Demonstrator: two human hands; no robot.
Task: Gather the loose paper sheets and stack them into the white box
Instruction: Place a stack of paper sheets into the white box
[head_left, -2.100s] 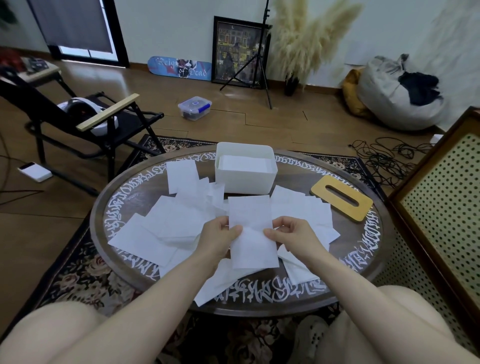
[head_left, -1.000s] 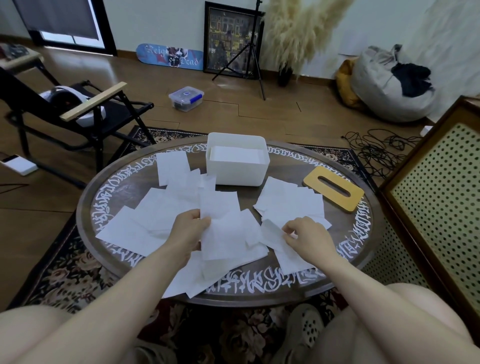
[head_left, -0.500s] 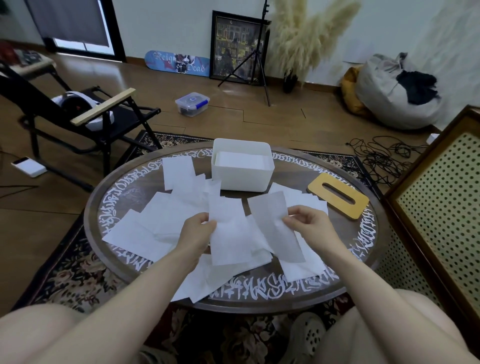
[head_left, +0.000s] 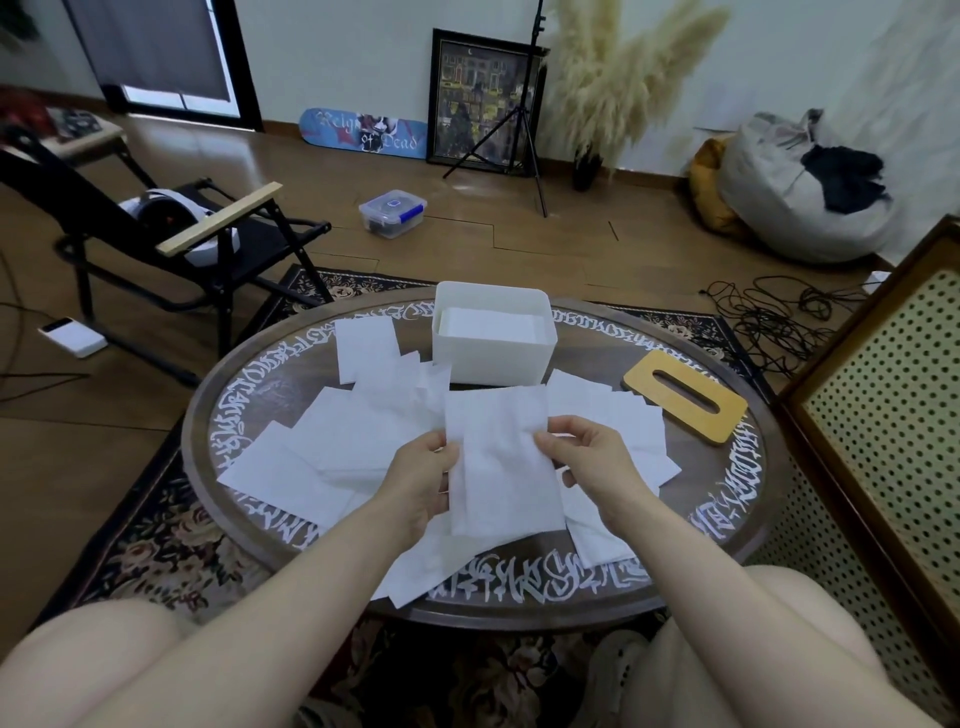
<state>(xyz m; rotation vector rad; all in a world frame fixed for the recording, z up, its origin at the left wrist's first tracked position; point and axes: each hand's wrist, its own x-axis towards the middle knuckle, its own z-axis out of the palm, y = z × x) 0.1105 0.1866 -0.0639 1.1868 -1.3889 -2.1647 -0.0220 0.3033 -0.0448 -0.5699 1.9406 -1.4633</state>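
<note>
Left hand (head_left: 418, 480) and right hand (head_left: 597, 457) pinch held sheets (head_left: 501, 467) by side edges — white box (head_left: 493, 358) just beyond.

Held sheets (head_left: 501, 467): white, slightly creased, lifted upright above the table. Loose paper sheets (head_left: 337, 441): white rectangles scattered and overlapping on both sides. White box (head_left: 493, 358): open-topped, upright behind them (sheets already lying flat inside).

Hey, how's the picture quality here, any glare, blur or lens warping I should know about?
Head view: wide-angle warp bows the table rim and room edges; window light glares on the floor; hands and held sheets look fairly sharp; white sheets lose detail.
</note>
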